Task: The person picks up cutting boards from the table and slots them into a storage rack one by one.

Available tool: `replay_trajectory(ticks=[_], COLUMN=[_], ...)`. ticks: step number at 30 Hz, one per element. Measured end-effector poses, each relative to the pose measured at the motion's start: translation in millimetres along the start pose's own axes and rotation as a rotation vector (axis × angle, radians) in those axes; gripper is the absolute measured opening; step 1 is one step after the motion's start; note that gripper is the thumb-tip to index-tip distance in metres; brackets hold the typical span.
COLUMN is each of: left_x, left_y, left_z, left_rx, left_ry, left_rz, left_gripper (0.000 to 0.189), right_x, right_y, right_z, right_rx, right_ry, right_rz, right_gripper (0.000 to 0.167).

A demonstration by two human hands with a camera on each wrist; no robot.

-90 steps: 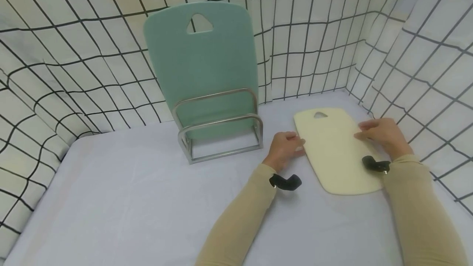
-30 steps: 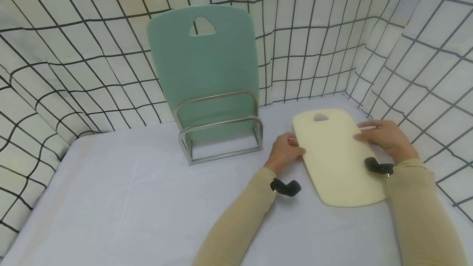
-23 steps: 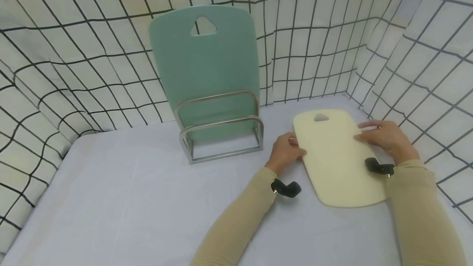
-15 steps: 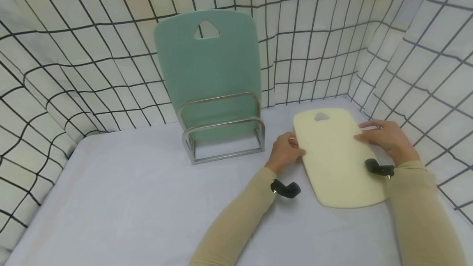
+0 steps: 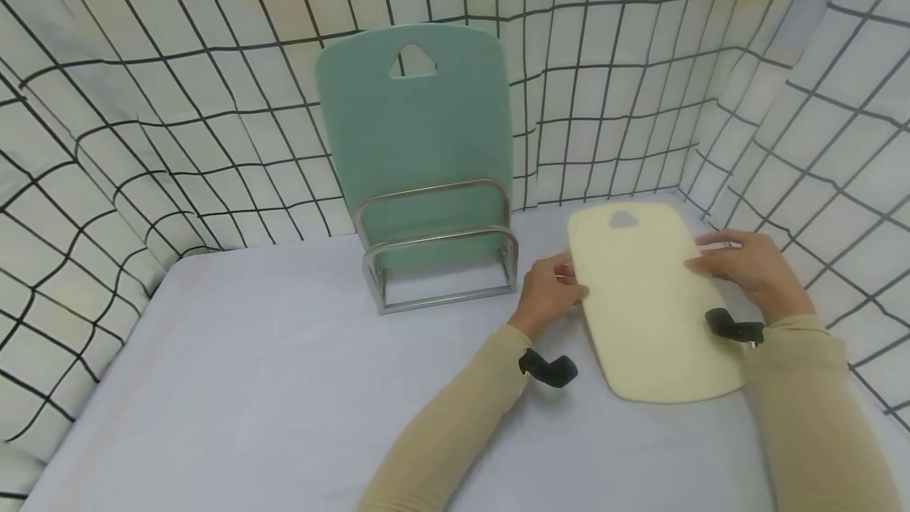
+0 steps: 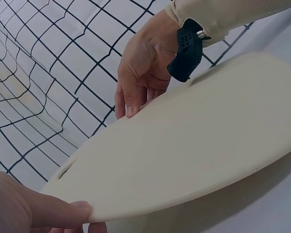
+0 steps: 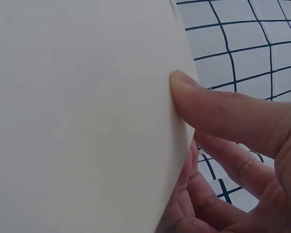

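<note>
A cream cutting board point(image 5: 647, 306) with a handle hole at its far end is tilted, its far end raised off the table. My left hand point(image 5: 547, 295) pinches its left edge, thumb on top and fingers underneath, as the left wrist view shows. On the opposite edge my right hand point(image 5: 753, 271) pinches it too, the thumb point(image 7: 194, 94) on the face and the other fingers behind. To the left, a large green cutting board point(image 5: 419, 125) stands upright in a metal rack point(image 5: 448, 303), leaning back.
White fabric walls with a dark grid point(image 5: 235, 101) enclose the back, left and right sides. A white cloth-covered table point(image 5: 284, 385) stretches across the front and left. Black wrist cameras point(image 5: 547, 368) sit on both sleeves.
Both hands have taken hold of the cream board's edges, and its far end has risen from the table. The head view has shifted slightly; the green board and rack stay put.
</note>
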State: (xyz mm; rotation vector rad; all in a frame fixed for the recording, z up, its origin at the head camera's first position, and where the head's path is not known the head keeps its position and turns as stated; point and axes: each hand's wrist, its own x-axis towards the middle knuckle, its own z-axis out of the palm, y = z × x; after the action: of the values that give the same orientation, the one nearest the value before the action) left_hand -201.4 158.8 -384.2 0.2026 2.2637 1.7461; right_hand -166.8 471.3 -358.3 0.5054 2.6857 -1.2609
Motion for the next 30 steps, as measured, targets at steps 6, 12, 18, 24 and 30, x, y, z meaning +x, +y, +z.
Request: replay_trajectory(ticks=[6, 12, 18, 24, 30], left_x=[-4.0, -8.6, -15.6, -22.7, -29.2], left_y=[0.5, 2.5, 4.6, 4.5, 3.1], left_z=[-2.9, -7.4, -11.6, -16.4, -19.5], left_rx=[0.017, 0.051, 0.062, 0.045, 0.025], left_ry=[0.025, 0.041, 0.042, 0.039, 0.048], left_rz=[0.023, 0.052, 0.081, 0.096, 0.117], left_gripper=[0.071, 0.07, 0.069, 0.07, 0.07], right_x=[-2.4, -2.1, -2.4, -5.4, -8.2], right_y=[-7, -12, -17, -24, -28], right_z=[1, 3, 2, 3, 5], right_rx=[0.002, 0.011, 0.028, 0.033, 0.057], right_ry=[0.018, 0.046, 0.05, 0.05, 0.04], right_rz=[-0.012, -0.012, -0.002, -0.009, -0.045], right_gripper=[0.092, 0.093, 0.094, 0.094, 0.09])
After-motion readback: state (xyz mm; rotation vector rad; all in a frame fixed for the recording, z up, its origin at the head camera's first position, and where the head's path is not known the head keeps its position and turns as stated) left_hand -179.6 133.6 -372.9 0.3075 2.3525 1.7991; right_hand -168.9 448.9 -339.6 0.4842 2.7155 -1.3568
